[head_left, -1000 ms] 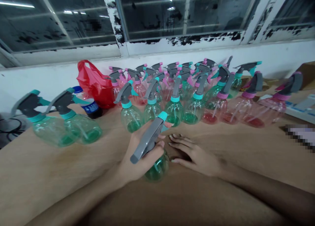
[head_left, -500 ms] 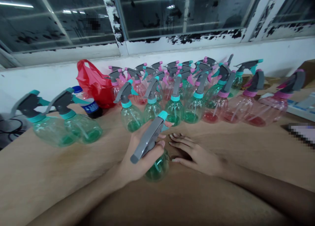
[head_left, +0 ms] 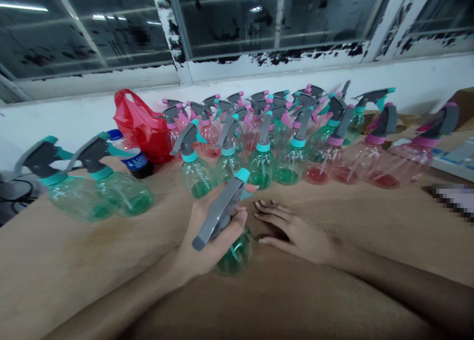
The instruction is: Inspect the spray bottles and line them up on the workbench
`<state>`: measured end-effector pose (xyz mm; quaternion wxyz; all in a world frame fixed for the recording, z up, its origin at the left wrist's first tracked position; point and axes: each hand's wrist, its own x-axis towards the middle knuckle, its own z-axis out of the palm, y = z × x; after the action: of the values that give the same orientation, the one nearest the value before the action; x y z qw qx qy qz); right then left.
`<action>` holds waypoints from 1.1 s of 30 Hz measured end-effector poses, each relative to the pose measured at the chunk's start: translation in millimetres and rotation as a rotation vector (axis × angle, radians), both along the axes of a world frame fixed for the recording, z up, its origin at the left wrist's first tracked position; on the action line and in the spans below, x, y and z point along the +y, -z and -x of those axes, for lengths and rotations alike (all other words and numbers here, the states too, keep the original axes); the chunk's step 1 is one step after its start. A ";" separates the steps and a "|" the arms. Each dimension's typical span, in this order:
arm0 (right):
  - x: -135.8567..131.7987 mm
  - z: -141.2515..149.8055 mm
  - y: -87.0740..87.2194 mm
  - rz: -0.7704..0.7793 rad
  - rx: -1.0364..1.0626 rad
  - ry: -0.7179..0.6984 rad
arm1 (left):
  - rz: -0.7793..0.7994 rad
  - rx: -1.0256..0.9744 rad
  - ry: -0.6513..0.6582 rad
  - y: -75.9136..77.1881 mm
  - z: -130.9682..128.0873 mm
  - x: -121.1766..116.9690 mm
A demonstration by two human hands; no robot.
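My left hand (head_left: pixel 211 236) is wrapped round the neck of a green spray bottle (head_left: pixel 234 256). Its grey trigger head with a teal nozzle points away from me, and the fingers hide part of the neck and trigger. My right hand (head_left: pixel 292 229) lies on the wooden table (head_left: pixel 326 300) just right of that bottle, palm down, fingers stretched out and holding nothing. Beyond both hands stands a row of clear green spray bottles (head_left: pixel 262 167) with teal collars, continuing rightward as pink spray bottles (head_left: pixel 348 164).
Two green spray bottles (head_left: pixel 126 191) stand apart at the left. Behind them are a dark drink bottle with a blue label (head_left: pixel 137 159) and a red plastic bag (head_left: pixel 142 127). More sprayers crowd against the white wall. A blurred flat object (head_left: pixel 457 199) lies far right.
The held spray bottle and my left hand have shifted slightly left and toward me. My right hand stays where it was.
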<state>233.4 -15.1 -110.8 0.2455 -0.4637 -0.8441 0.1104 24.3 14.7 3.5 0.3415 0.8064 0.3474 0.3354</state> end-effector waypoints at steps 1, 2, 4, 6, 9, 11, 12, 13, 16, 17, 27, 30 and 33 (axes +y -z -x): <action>0.1 -0.1 0.2 -0.005 -0.006 -0.002 | -0.009 0.019 -0.006 1.1 -0.1 0.3; 0.2 -0.1 0.4 -0.008 -0.015 -0.001 | -0.019 0.033 -0.010 1.8 0.0 0.6; 0.4 0.0 0.6 -0.008 -0.033 0.004 | -0.033 0.039 -0.017 2.4 0.2 1.0; 0.5 0.2 0.8 -0.004 -0.035 0.007 | -0.024 0.038 -0.015 1.9 0.4 0.8; 0.6 0.3 0.6 -0.009 -0.026 0.002 | -0.002 0.052 -0.003 1.2 0.4 -0.2; 0.7 0.3 0.2 -0.012 -0.032 -0.002 | -0.003 0.064 -0.003 1.3 0.2 -0.9; 0.6 0.3 -0.1 -0.009 -0.039 -0.001 | -0.006 0.066 -0.006 1.6 0.2 -1.1; 0.5 0.4 -0.3 -0.005 -0.045 0.003 | -0.012 0.067 -0.008 1.9 0.2 -1.3; 0.1 0.7 -0.8 -0.001 -0.048 0.016 | -0.038 0.068 -0.012 3.2 0.5 -0.8; -0.1 0.8 -0.9 -0.002 -0.042 0.016 | -0.042 0.069 -0.006 3.6 0.7 -0.4; -0.1 0.8 -1.2 -0.003 -0.024 0.009 | -0.034 0.058 -0.012 1.9 -0.1 -0.6; -0.2 0.7 -1.5 0.007 -0.025 0.008 | -0.029 0.051 0.000 1.6 -0.6 -1.0; -0.3 0.7 -1.4 0.009 -0.036 0.016 | -0.040 0.044 0.005 2.2 -0.1 -0.1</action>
<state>232.7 -15.4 -109.4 0.2291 -0.4736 -0.8441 0.1039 24.4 14.6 1.3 0.3182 0.8211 0.3461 0.3236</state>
